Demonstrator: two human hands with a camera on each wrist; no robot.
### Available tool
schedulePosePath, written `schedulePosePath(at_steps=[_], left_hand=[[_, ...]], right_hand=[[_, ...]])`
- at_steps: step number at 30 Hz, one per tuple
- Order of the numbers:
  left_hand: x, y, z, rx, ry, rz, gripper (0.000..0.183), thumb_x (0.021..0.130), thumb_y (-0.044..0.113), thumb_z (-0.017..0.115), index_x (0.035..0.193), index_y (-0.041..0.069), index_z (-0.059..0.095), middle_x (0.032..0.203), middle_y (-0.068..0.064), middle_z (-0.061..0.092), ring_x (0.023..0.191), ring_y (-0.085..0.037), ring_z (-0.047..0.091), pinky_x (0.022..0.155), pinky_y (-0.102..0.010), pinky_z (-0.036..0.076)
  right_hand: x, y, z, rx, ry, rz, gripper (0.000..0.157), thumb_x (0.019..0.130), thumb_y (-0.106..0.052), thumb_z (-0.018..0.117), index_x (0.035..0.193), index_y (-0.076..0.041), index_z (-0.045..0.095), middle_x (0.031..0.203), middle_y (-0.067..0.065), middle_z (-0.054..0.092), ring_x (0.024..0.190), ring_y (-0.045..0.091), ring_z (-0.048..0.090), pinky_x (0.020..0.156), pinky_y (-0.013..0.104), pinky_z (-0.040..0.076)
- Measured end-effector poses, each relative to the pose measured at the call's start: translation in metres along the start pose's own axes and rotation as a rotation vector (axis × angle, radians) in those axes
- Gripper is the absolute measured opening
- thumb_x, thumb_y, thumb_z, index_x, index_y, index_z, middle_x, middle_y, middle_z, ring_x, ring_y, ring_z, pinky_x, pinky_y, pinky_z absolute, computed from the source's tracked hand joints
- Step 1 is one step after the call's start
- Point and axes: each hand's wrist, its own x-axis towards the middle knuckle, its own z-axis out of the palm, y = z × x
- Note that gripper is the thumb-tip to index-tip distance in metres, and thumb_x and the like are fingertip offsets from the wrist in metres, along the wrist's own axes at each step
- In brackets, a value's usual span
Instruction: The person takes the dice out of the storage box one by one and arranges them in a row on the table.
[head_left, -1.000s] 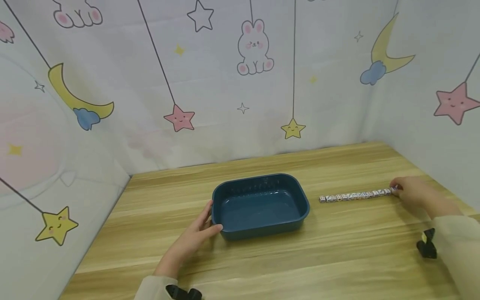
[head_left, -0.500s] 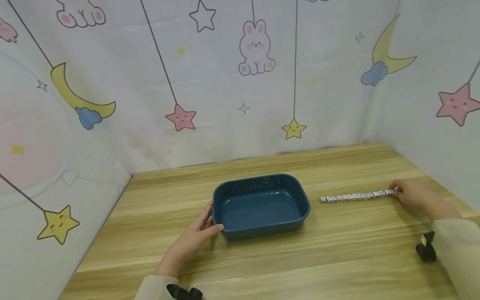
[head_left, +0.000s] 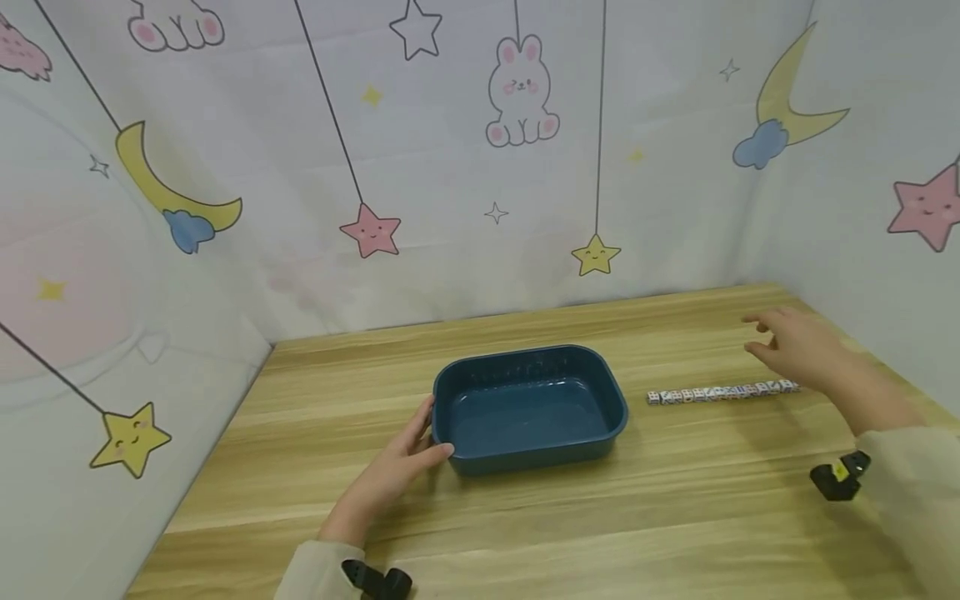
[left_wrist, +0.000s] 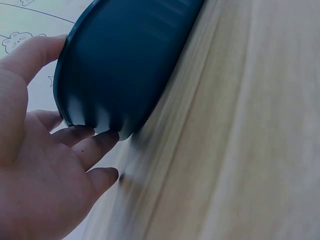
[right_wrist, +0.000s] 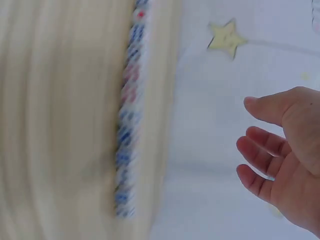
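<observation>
A dark blue rectangular basin stands on the wooden table. My left hand holds its left end, thumb at the rim near the front corner. In the left wrist view, the bent fingertips of my left hand rest against the basin's outer wall. To the right of the basin, several white dice with coloured spots form a straight row. My right hand hovers over the row's right end, holding nothing. Its thumb and fingers are apart in the right wrist view, away from the dice.
The wooden table meets a white cloth backdrop printed with moons, stars and rabbits at the back and sides. Small black devices are worn at both wrists. Some table lies between the basin and the dice.
My right hand has let go of the right end of the dice row and lifted up and slightly away. The dice row and the left hand on the basin stay put.
</observation>
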Motion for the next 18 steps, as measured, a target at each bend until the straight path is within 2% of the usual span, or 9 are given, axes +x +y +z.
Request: schedulePosePath(at_steps=[5, 12, 18], left_hand=[[0.001, -0.001, 0.0, 0.003, 0.003, 0.0, 0.081, 0.095, 0.023, 0.061, 0.157, 0.023, 0.009, 0.161, -0.009, 0.013, 0.143, -0.033, 0.028, 0.114, -0.052, 0.024], [0.001, -0.001, 0.0, -0.006, -0.002, 0.005, 0.081, 0.095, 0.021, 0.062, 0.157, 0.022, 0.008, 0.161, -0.01, 0.012, 0.143, -0.033, 0.026, 0.114, -0.051, 0.025], [0.001, -0.003, -0.001, -0.01, -0.005, -0.001, 0.082, 0.095, 0.022, 0.062, 0.157, 0.023, 0.008, 0.161, -0.009, 0.012, 0.144, -0.033, 0.025, 0.114, -0.052, 0.024]], right_hand=[[0.018, -0.05, -0.005, 0.024, 0.017, -0.107, 0.038, 0.094, -0.009, 0.059, 0.127, 0.009, 0.052, 0.11, 0.027, 0.059, 0.092, 0.036, 0.061, 0.075, 0.05, 0.052], [0.035, -0.105, 0.004, 0.101, 0.037, -0.256, 0.032, 0.093, -0.007, 0.063, 0.122, 0.005, 0.058, 0.104, 0.017, 0.063, 0.09, 0.027, 0.062, 0.074, 0.043, 0.052], [0.044, -0.147, 0.02, 0.166, -0.032, -0.355, 0.028, 0.092, -0.009, 0.064, 0.119, 0.001, 0.061, 0.094, 0.004, 0.064, 0.086, 0.018, 0.061, 0.073, 0.037, 0.052]])
